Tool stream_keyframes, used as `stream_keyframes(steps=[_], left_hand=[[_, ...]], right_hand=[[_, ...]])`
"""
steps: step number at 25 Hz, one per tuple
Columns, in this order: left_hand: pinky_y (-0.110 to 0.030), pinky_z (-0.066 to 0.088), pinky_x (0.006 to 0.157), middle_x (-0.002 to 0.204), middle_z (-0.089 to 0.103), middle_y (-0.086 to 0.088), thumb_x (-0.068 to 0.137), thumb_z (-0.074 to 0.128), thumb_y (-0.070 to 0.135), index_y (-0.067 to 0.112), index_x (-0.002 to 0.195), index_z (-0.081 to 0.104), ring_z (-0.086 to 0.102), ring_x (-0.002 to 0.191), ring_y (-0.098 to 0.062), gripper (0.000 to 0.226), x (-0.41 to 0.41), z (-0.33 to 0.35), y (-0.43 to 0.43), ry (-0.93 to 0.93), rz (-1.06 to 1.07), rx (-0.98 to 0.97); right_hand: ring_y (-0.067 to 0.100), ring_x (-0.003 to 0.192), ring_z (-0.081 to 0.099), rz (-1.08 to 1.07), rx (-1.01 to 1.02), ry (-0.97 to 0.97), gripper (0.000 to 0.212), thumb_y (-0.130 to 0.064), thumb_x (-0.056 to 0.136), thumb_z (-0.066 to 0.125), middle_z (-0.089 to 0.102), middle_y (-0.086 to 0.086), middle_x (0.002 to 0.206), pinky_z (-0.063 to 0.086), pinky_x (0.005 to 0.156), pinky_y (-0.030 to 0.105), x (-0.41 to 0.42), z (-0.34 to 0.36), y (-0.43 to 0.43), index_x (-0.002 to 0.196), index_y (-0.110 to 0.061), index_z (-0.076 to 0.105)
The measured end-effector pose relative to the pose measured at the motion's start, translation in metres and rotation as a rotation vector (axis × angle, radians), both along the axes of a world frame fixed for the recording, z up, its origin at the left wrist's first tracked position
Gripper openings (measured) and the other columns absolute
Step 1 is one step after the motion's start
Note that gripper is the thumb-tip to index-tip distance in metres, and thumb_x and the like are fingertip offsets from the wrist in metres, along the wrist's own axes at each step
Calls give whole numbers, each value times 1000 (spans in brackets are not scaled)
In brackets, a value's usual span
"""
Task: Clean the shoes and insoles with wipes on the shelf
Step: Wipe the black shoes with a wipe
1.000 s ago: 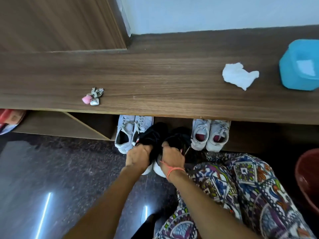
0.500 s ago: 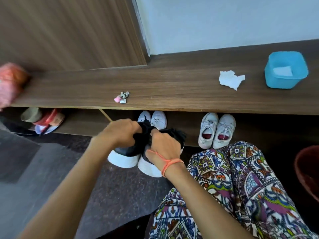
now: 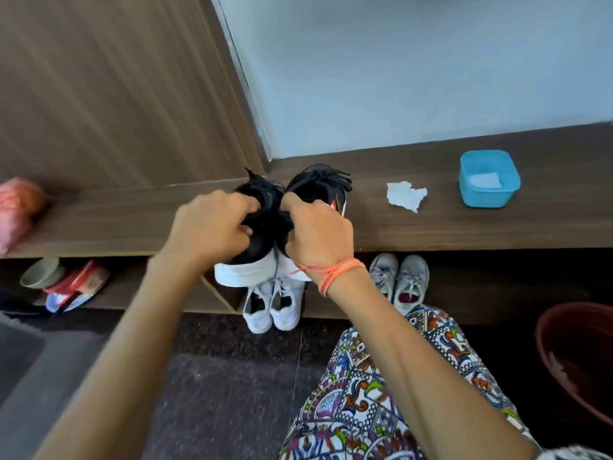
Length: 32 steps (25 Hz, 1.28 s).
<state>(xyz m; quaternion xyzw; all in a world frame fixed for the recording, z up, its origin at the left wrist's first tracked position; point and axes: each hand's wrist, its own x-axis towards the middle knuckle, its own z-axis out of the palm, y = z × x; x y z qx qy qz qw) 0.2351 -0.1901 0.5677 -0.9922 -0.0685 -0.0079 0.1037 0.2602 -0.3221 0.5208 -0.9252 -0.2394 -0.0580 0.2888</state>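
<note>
I hold a pair of black shoes with white soles up at the front edge of the wooden shelf (image 3: 431, 227). My left hand (image 3: 209, 230) grips the left black shoe (image 3: 262, 207) by its collar. My right hand (image 3: 318, 234), with an orange thread at the wrist, grips the right black shoe (image 3: 318, 187). A crumpled white wipe (image 3: 404, 195) lies on the shelf to the right of the shoes. Past it stands a blue tub (image 3: 489, 179) with a white wipe inside.
Under the shelf stand a white pair of sneakers (image 3: 272, 307) and a grey pair (image 3: 399, 280). Sandals (image 3: 66, 283) lie in the left cubby. A pink object (image 3: 16, 210) sits at the shelf's left end. A dark red basin (image 3: 580, 356) is on the floor at right, beside my patterned trouser leg (image 3: 374, 393).
Both hands have pulled the black shoes out from under the shelf and raised them to the shelf top. The view has tilted up.
</note>
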Motion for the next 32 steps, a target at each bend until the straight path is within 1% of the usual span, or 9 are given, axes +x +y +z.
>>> stream_keyframes(steps=[4, 11, 14, 16, 18, 20, 22, 27, 32], left_hand=[[-38, 46, 72, 105, 63, -15, 88, 50, 15, 18, 110, 53, 60, 100, -37, 23, 44, -79, -23, -68, 40, -124], [-34, 47, 75, 111, 62, -5, 90, 43, 6, 17, 119, 47, 60, 104, -27, 32, 134, -154, -25, 8, 2, -121], [-35, 47, 82, 128, 52, -1, 91, 43, 6, 20, 130, 41, 47, 119, -23, 41, 161, -164, -17, -83, 74, -267], [-39, 45, 89, 142, 40, 0, 87, 56, 12, 21, 140, 35, 36, 130, -25, 58, 164, -175, -23, -208, 103, -314], [-45, 49, 77, 136, 50, -7, 62, 80, 14, 16, 132, 50, 41, 124, -29, 77, 157, -194, -36, -396, 12, -314], [-44, 50, 69, 125, 60, -7, 51, 87, 19, 12, 122, 58, 41, 115, -26, 77, 151, -216, -48, -491, -66, -372], [-43, 50, 71, 122, 61, -6, 60, 84, 29, 10, 124, 56, 42, 112, -23, 72, 150, -224, -55, -513, -59, -454], [-39, 45, 95, 142, 41, -10, 79, 71, 35, 8, 145, 29, 42, 126, -27, 82, 163, -214, -69, -364, 67, -778], [-36, 44, 91, 145, 33, -6, 84, 66, 33, 13, 148, 20, 36, 128, -24, 81, 171, -204, -76, -343, 138, -757]], right_hand=[[32, 102, 54, -66, -67, 26, 32, -12, 85, 51, 48, 9, 90, 38, 67, 32, 54, -54, -16, 117, -18, 50], [33, 104, 56, -108, -183, 173, 29, -9, 87, 49, 56, 12, 109, 45, 79, 35, 141, -106, -22, 115, -17, 51], [31, 110, 56, -23, -249, 250, 27, -28, 94, 51, 59, 13, 114, 43, 91, 38, 179, -103, -12, 116, -14, 53], [26, 107, 58, -40, -265, 310, 44, -49, 96, 38, 65, 9, 108, 32, 104, 47, 203, -99, -8, 105, -15, 65], [27, 104, 60, -125, -274, 271, 45, -45, 98, 34, 67, 7, 103, 28, 108, 53, 221, -94, -5, 97, -17, 69], [29, 102, 61, -121, -363, 197, 25, -30, 93, 49, 66, 4, 100, 31, 106, 51, 230, -92, 1, 94, -19, 71], [27, 98, 61, -74, -438, 170, 14, -19, 88, 55, 62, 1, 90, 32, 103, 50, 232, -92, 6, 86, -19, 70], [27, 98, 61, 58, -798, 146, 18, -16, 90, 49, 64, 2, 101, 37, 91, 43, 239, -93, 13, 99, -15, 64], [27, 113, 54, 116, -1037, 367, 35, -16, 91, 39, 57, 2, 124, 37, 85, 40, 253, -99, 23, 122, -17, 55]])
